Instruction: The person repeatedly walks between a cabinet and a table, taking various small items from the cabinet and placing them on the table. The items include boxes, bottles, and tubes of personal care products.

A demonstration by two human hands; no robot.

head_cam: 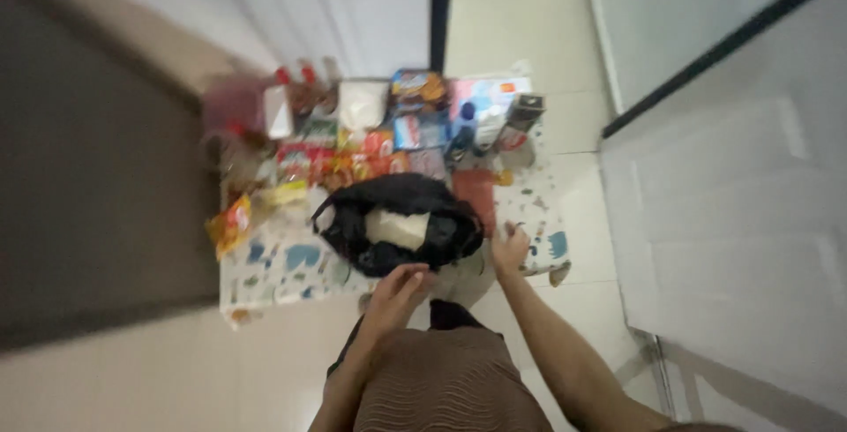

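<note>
A black plastic bag [397,220] lies open on a patterned mat [282,264] on the floor, with a pale packet [397,227] showing inside it. My left hand [394,295] hovers at the bag's near edge, fingers apart, holding nothing. Just right of the bag, my right hand [509,247] rests near the mat with its fingers loosely spread. The view is blurred.
Several snack packets, bottles and boxes [388,132] crowd the far half of the mat. A yellow packet [231,223] lies at the mat's left edge. A dark panel [79,185] runs along the left and a pale wall [732,202] along the right.
</note>
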